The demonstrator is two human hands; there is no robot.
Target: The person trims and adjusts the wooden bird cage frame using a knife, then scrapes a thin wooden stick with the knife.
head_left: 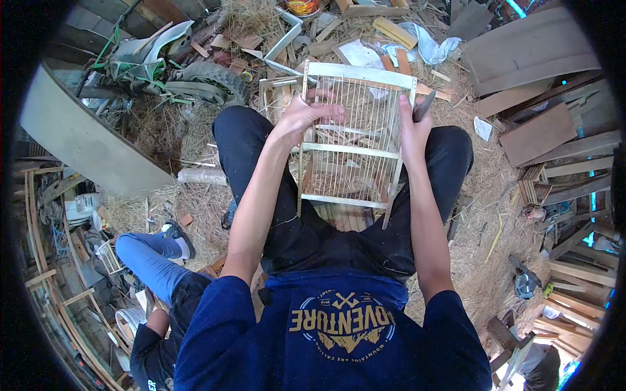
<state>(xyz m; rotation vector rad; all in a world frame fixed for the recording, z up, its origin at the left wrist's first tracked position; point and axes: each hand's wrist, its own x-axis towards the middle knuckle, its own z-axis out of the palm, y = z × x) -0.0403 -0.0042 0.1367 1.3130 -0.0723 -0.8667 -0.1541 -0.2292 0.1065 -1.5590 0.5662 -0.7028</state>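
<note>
A small wooden cage (352, 150) with thin upright bars is held upright or nearly so in front of the person, between the knees and over the lap. Pale strips frame it at the top, across the middle and along the bottom, and two legs poke out below.

The left hand (305, 119) grasps the cage's left side near the top, its thumb lying across the bars. The right hand (415, 130) grips the upper right edge and also has a dark, flat tool (425, 105) in it, perhaps a blade, though the fingers hide too much of it to be sure.

Under the cage are the person's black trousers (244, 146), and nearer the camera a blue T-shirt (342, 293) with a printed front. Just past the left hand, another wooden frame (266, 101) lies partly hidden.

Straw and scraps cover the floor (486, 186) all around. Beyond the left knee are a tyre (218, 81) and a large curved panel (91, 137); beyond the right hand, brown boards (538, 133) lean together. At lower left sits another person in blue jeans (149, 260), near a white bucket (132, 320).
</note>
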